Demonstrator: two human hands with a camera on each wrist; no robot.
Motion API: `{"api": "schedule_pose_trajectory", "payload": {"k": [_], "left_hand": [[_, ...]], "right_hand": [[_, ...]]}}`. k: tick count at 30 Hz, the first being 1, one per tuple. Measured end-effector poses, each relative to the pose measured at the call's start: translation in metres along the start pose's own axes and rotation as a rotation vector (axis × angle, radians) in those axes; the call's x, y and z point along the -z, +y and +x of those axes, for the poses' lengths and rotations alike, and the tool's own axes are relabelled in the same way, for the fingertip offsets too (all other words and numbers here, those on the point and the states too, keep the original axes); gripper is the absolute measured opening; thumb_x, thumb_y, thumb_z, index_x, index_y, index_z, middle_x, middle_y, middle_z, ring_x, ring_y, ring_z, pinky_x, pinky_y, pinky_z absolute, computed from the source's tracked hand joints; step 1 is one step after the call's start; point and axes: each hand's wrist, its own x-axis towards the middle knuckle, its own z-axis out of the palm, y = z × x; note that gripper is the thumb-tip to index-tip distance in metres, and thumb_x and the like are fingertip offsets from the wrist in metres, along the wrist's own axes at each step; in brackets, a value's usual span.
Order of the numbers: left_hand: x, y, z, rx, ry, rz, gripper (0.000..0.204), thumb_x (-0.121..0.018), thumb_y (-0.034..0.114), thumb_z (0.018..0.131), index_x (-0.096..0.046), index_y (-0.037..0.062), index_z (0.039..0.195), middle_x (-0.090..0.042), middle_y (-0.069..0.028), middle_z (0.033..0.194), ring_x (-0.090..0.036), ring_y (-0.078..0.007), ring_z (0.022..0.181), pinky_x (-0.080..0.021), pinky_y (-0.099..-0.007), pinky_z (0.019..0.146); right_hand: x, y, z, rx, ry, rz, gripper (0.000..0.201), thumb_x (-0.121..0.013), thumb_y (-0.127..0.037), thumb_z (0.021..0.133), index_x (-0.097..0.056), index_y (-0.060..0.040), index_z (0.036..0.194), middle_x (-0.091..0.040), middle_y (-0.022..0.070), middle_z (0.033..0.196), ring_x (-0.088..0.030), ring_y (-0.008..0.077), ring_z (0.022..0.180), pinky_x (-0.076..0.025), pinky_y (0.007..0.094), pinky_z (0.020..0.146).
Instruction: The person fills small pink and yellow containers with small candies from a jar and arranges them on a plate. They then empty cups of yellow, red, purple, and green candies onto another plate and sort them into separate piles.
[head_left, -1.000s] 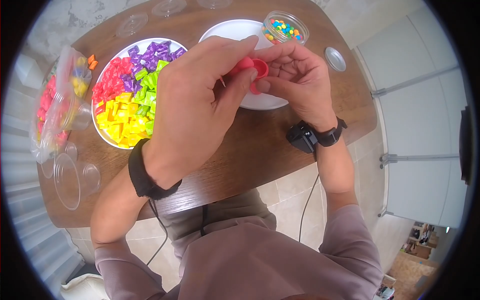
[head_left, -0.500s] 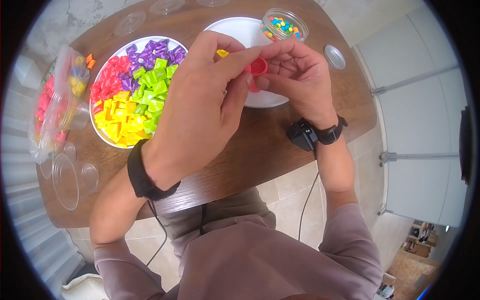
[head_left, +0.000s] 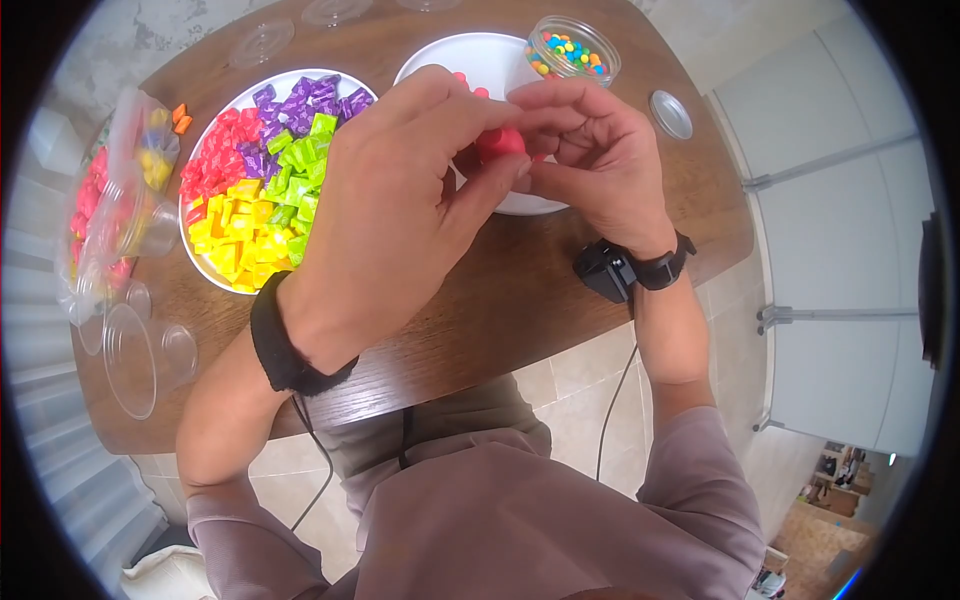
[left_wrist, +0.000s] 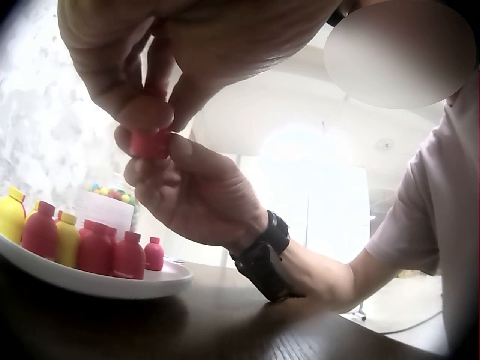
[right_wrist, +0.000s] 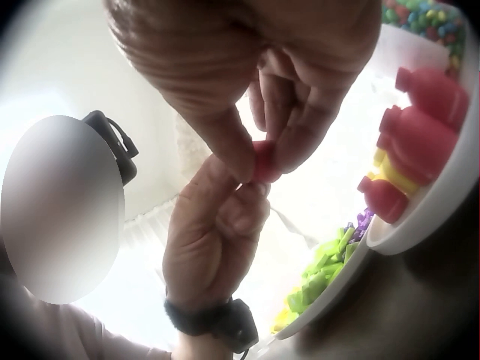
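My left hand (head_left: 400, 190) and right hand (head_left: 600, 150) meet above the table's far middle. Both pinch one small red plastic bottle (head_left: 502, 143) between thumbs and fingertips. In the left wrist view the red bottle (left_wrist: 150, 142) is partly covered by fingers of both hands. Only a short red band of the bottle (right_wrist: 265, 161) shows in the right wrist view. Beneath the hands lies a white plate (left_wrist: 142, 286) carrying several small red bottles (left_wrist: 96, 247) and yellow bottles (left_wrist: 67, 240).
Left of the hands, a white plate (head_left: 190, 255) bears wrapped candies (head_left: 245, 235) in red, purple, green and yellow. A clear jar of colourful candies (head_left: 572, 50) and a round lid (head_left: 670, 114) are at the far right. Clear cups (head_left: 132, 360) and plastic bags (head_left: 150, 150) line the left edge.
The red cup-like opening between the hands no longer shows; a rounded red end faces up instead. The left hand has shifted slightly, and red bottles on the plate have come into view.
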Motion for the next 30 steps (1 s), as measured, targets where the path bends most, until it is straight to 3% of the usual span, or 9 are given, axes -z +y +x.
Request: {"api": "schedule_pose_trajectory", "payload": {"k": [6, 13, 16, 22, 26, 30], "left_hand": [[0.002, 0.002, 0.0, 0.092, -0.039, 0.017, 0.02, -0.076, 0.002, 0.085, -0.076, 0.0061, 0.105, -0.064, -0.0019, 0.086, -0.061, -0.0107, 0.074, -0.049, -0.0245, 0.065], [-0.003, 0.002, -0.001, 0.267, 0.006, -0.082, 0.017, -0.08, 0.01, 0.086, -0.077, 0.006, 0.102, -0.063, 0.0008, 0.08, -0.055, -0.0086, 0.072, -0.045, -0.0235, 0.065], [-0.002, 0.003, 0.0, 0.243, 0.0, -0.081, 0.017, -0.079, 0.009, 0.088, -0.077, 0.0054, 0.104, -0.064, 0.0005, 0.085, -0.056, -0.0083, 0.076, -0.045, -0.0238, 0.069], [0.002, -0.003, 0.0, 0.184, -0.055, -0.21, 0.019, -0.075, 0.004, 0.09, -0.076, 0.0054, 0.109, -0.064, -0.0013, 0.094, -0.058, -0.0091, 0.084, -0.047, -0.0245, 0.074], [0.004, -0.002, 0.001, 0.137, -0.086, -0.156, 0.02, -0.074, 0.003, 0.09, -0.075, 0.005, 0.11, -0.063, -0.0009, 0.093, -0.059, -0.0094, 0.084, -0.048, -0.0243, 0.073], [0.002, -0.003, 0.001, 0.077, -0.081, -0.3, 0.022, -0.074, 0.001, 0.09, -0.075, 0.0045, 0.111, -0.063, -0.0012, 0.093, -0.062, -0.0094, 0.083, -0.049, -0.0233, 0.071]], "right_hand": [[-0.002, 0.002, -0.001, -0.001, -0.005, -0.152, 0.054, -0.077, 0.009, 0.083, -0.057, -0.0008, 0.132, -0.074, 0.0135, 0.111, -0.071, 0.0149, 0.1, -0.058, 0.0276, 0.087], [-0.004, 0.005, -0.003, 0.117, 0.025, -0.245, 0.055, -0.08, 0.006, 0.082, -0.058, -0.002, 0.131, -0.076, 0.0112, 0.107, -0.07, 0.0126, 0.097, -0.055, 0.0245, 0.082], [-0.003, 0.003, -0.003, 0.093, 0.024, -0.275, 0.056, -0.08, 0.006, 0.081, -0.057, -0.0021, 0.131, -0.076, 0.0119, 0.107, -0.071, 0.0136, 0.097, -0.056, 0.0255, 0.082], [-0.003, -0.003, -0.002, 0.009, 0.072, -0.072, 0.058, -0.078, 0.011, 0.08, -0.055, 0.0008, 0.132, -0.075, 0.0167, 0.107, -0.072, 0.0158, 0.096, -0.058, 0.0284, 0.087], [0.002, -0.008, 0.0, -0.077, -0.003, -0.025, 0.056, -0.077, 0.013, 0.08, -0.057, 0.002, 0.131, -0.075, 0.018, 0.106, -0.073, 0.0173, 0.097, -0.059, 0.0292, 0.088], [0.007, -0.011, -0.001, -0.17, -0.049, 0.038, 0.054, -0.075, 0.009, 0.084, -0.056, 0.0038, 0.134, -0.075, 0.0176, 0.107, -0.073, 0.0179, 0.095, -0.059, 0.029, 0.088]]}}
